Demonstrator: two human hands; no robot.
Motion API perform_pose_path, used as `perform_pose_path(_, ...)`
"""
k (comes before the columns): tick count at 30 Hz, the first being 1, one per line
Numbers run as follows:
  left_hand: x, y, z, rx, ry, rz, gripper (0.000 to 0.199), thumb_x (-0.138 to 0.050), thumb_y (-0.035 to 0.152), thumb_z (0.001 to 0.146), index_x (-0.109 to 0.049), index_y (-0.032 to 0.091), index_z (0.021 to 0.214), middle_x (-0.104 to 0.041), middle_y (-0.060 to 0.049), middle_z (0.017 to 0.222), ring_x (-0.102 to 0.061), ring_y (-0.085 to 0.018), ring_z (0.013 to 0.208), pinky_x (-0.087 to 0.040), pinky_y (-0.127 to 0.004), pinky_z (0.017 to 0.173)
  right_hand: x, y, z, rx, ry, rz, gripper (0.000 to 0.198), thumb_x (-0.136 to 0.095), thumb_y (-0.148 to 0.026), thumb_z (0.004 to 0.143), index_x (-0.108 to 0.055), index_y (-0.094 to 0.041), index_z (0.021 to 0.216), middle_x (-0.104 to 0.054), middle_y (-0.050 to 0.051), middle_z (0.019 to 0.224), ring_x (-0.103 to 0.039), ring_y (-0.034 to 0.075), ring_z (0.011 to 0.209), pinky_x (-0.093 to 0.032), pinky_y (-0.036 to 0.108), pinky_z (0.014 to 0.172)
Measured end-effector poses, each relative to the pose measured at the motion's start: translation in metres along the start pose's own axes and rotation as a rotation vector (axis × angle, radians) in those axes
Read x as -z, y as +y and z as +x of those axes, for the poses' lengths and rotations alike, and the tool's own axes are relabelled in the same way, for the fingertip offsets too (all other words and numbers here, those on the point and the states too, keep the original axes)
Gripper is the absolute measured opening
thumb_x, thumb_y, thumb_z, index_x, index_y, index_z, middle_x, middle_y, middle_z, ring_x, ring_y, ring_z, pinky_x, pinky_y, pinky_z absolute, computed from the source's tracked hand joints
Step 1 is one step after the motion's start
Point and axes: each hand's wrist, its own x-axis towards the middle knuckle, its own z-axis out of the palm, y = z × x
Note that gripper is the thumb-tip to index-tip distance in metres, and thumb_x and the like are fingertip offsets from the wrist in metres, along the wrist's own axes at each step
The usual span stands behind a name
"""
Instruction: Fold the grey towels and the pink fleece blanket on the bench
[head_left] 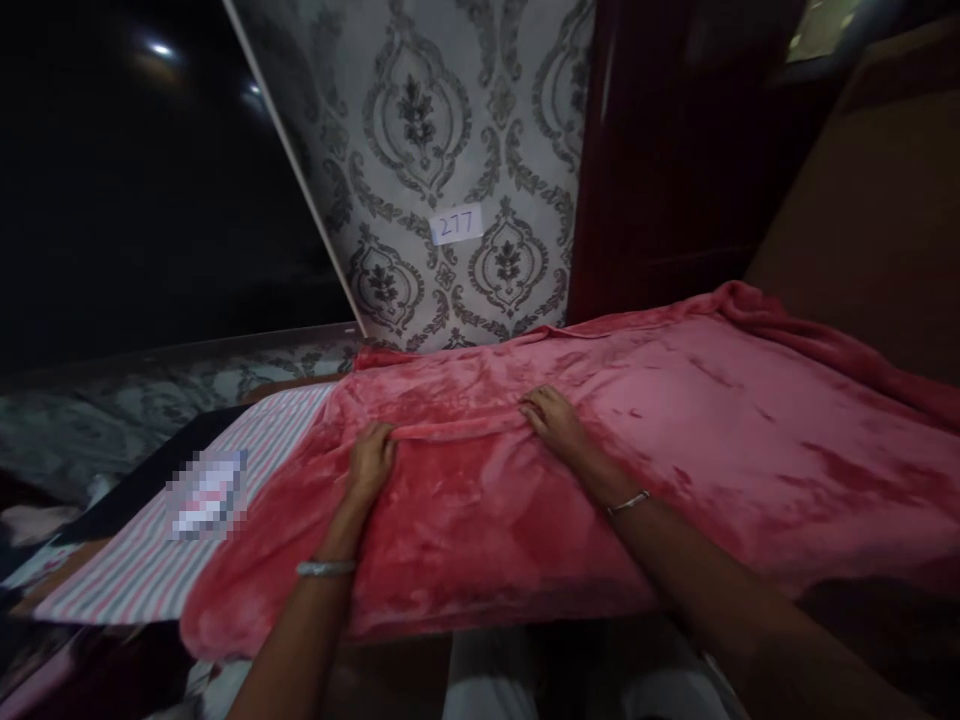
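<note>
Left hand lay flat, fingers spread, on the pink fleece blanket | right hand pinched a raised fold | plush blanket draped over the near edge, covering most of the striped sheet | patterned wallpaper close behind.

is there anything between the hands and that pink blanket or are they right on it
Nothing visible stands between them. The left hand and the right hand both rest directly on the pink blanket, at either end of a raised fold in the fabric.
</note>
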Motion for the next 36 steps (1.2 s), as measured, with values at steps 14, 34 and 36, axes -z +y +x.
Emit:
perform_pose_path(14, 0.009, 0.005, 0.004, 0.112, 0.411, 0.005, 0.024, -0.044, 0.032, 0.089, -0.065, 0.021, 0.085, -0.057, -0.006, 0.082, -0.056, -0.023, 0.079, -0.046, -0.036, 0.071, 0.066, 0.054, -0.020, -0.130, -0.220, -0.205, 0.046, -0.071, -0.034, 0.084, -0.068, -0.021, 0.128, -0.063, 0.014, 0.134, -0.055, 0.030, 0.124, -0.046, 0.047, 0.102)
perform_pose_path(34, 0.007, -0.010, 0.007, 0.003, 0.302, 0.132, 0.023, -0.041, 0.033, 0.090, -0.060, 0.022, 0.081, -0.061, -0.011, 0.085, -0.058, -0.028, 0.087, -0.048, -0.042, 0.081, 0.051, 0.036, -0.014, -0.121, 0.031, -0.245, 0.026, -0.039, -0.020, 0.099, -0.065, -0.020, 0.099, -0.070, 0.012, 0.098, -0.061, 0.025, 0.094, -0.045, 0.035, 0.083)
perform_pose_path(36, 0.005, -0.011, 0.008, -0.032, 0.258, 0.130, 0.021, -0.041, 0.031, 0.090, -0.058, 0.022, 0.081, -0.063, -0.012, 0.087, -0.060, -0.028, 0.090, -0.048, -0.043, 0.085, 0.062, 0.032, -0.020, -0.109, 0.025, -0.242, 0.028, -0.036, -0.022, 0.101, -0.064, -0.021, 0.098, -0.069, 0.011, 0.095, -0.062, 0.024, 0.091, -0.045, 0.034, 0.083)
